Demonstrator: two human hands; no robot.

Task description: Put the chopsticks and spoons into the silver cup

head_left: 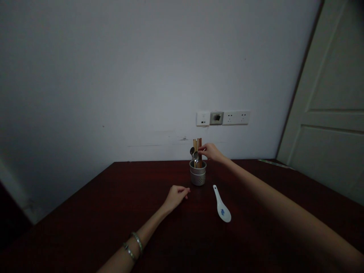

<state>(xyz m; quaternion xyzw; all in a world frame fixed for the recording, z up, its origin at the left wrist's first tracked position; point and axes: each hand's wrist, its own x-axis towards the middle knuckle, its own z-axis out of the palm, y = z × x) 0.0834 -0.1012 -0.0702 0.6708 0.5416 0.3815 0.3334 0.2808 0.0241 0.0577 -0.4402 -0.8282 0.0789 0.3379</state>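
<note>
A grey metal utensil holder [198,178] stands upright on the table, with several wooden chopsticks [200,143] rising out of it. A dark spoon [192,151] leans at its left rim. My right hand [210,151] reaches over the holder, thumb and fingers pinched at the bowl of a metal spoon [196,156] whose handle goes down inside, out of sight. Left of the holder's base, my left hand [176,196] rests on the table with its fingers curled in, apart from the holder. Nearer to me, a white soup spoon [222,209] with a blue mark lies face up.
The dark red table [127,197] reaches back to a pale wall with sockets [236,117] and a switch plate [216,118]. A thin patterned strip [275,164] lies along the back right edge. A panelled door [332,113] stands at the right.
</note>
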